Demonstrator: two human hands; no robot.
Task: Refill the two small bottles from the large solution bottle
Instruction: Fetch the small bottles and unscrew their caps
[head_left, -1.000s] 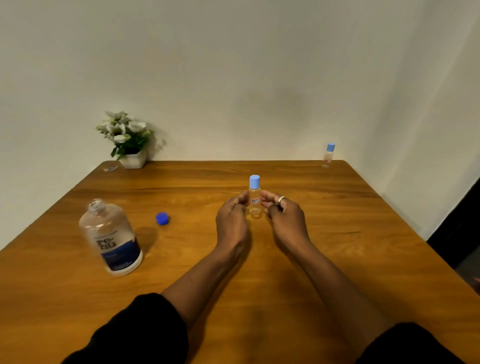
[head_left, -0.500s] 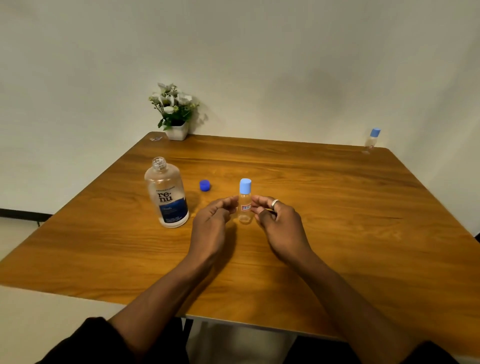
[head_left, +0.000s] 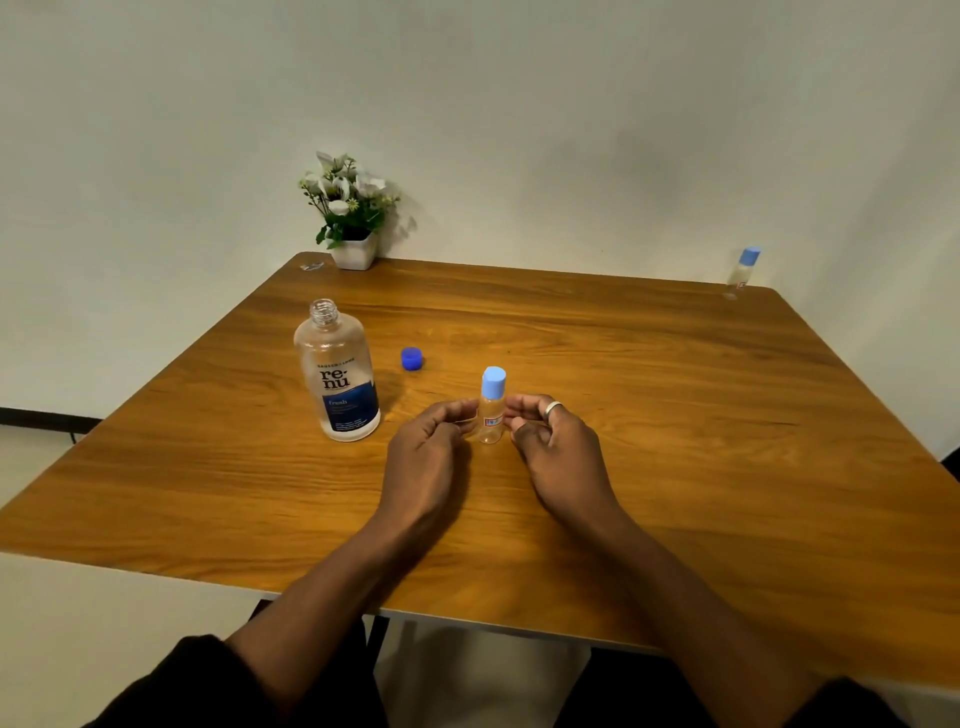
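Both hands, the left hand (head_left: 426, 457) and right hand (head_left: 556, 452), stay loosely curled beside the capped small bottle (head_left: 492, 415) standing on the worktop (head_left: 675, 415); whether they pinch it I cannot tell. Nothing else has moved, so pouring from the open large bottle (head_left: 340, 379) still waits.

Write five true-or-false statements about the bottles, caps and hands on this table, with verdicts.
The large solution bottle stands upright, uncapped. True.
Its dark blue cap lies on the table, apart from it. True.
The near small bottle is uncapped. False: its light blue cap is on.
The second small bottle lies beside the flower pot. False: it stands at the far right corner, the pot far left.
The left hand and right hand hold the near small bottle at their fingertips. True.
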